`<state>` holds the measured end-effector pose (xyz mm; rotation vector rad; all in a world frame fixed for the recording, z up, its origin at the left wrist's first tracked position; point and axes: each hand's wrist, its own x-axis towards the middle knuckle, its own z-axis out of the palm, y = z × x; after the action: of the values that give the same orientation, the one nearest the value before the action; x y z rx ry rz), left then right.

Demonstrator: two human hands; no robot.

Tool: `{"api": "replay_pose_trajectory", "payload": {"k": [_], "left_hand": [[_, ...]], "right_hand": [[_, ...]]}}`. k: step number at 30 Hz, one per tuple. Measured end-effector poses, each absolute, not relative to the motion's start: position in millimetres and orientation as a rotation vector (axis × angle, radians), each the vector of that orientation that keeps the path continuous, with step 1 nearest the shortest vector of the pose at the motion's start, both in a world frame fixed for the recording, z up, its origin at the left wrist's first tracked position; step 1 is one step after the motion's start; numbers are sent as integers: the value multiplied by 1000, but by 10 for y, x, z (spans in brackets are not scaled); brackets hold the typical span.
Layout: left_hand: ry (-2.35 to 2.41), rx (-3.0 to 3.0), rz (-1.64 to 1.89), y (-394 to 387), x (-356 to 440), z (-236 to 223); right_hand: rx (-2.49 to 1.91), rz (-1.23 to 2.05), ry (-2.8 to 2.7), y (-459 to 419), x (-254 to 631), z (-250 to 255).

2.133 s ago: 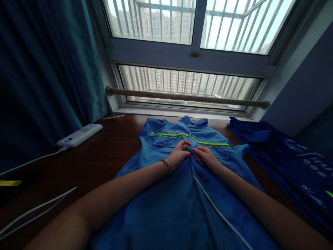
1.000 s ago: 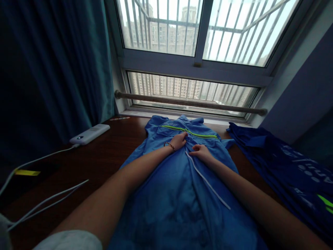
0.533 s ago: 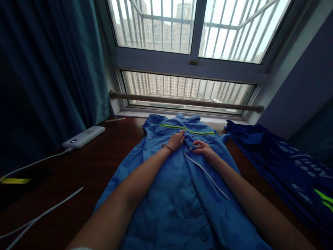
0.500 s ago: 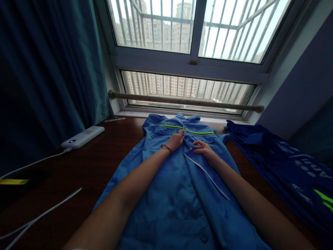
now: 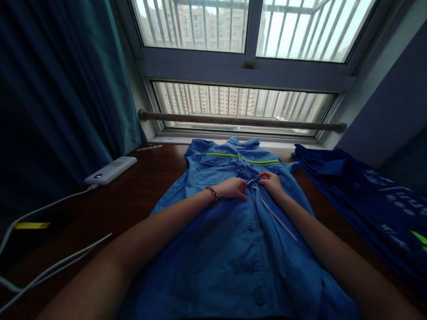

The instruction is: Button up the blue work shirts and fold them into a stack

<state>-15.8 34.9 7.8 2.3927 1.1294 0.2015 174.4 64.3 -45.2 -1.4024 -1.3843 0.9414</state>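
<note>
A light blue work jacket [image 5: 213,249] lies front up, its collar toward the window and a yellow-green stripe across the chest. Over its front opening, my left hand [image 5: 232,188] is closed, fingers curled, with a thin white cord [image 5: 276,216] reaching its fingertips. Just to the right, my right hand [image 5: 271,183] pinches the edge of the jacket's button placket. From between the hands the cord trails down over the right front panel. Buttons [image 5: 251,226] show along the placket below. My fingers hide exactly how the cord meets the cloth.
At left on the dark wooden table [image 5: 147,178] lie a white power bank [image 5: 111,170], white cables [image 5: 66,262] and a yellow strip [image 5: 32,225]. A darker blue garment [image 5: 353,191] is at right. Behind stand a barred window with a rail [image 5: 233,121] and a curtain [image 5: 83,89].
My left hand has moved down the placket, away from the collar. My right hand has risen slightly and now pinches the placket edge. More of the buttoned front shows.
</note>
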Motion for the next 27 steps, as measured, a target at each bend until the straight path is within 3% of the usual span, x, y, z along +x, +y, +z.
{"api": "replay_pose_trajectory", "payload": {"k": [5, 11, 14, 19, 24, 27], "left_hand": [[1352, 2282, 582, 160, -149, -173], [1459, 2277, 699, 112, -82, -266], [1431, 2285, 736, 110, -82, -251], [1344, 2242, 821, 126, -119, -250], [1100, 1882, 851, 181, -172, -309], [994, 1587, 831, 178, -169, -304]], "right_hand": [[-1452, 827, -1334, 599, 1761, -378], [-1448, -147, -1640, 232, 1732, 37], [-1341, -214, -2111, 38, 1558, 105], [-1459, 286, -2183, 109, 1435, -48], [-1330, 1364, -1635, 346, 1633, -174], [-1187, 1776, -1291, 402, 1721, -205]]}}
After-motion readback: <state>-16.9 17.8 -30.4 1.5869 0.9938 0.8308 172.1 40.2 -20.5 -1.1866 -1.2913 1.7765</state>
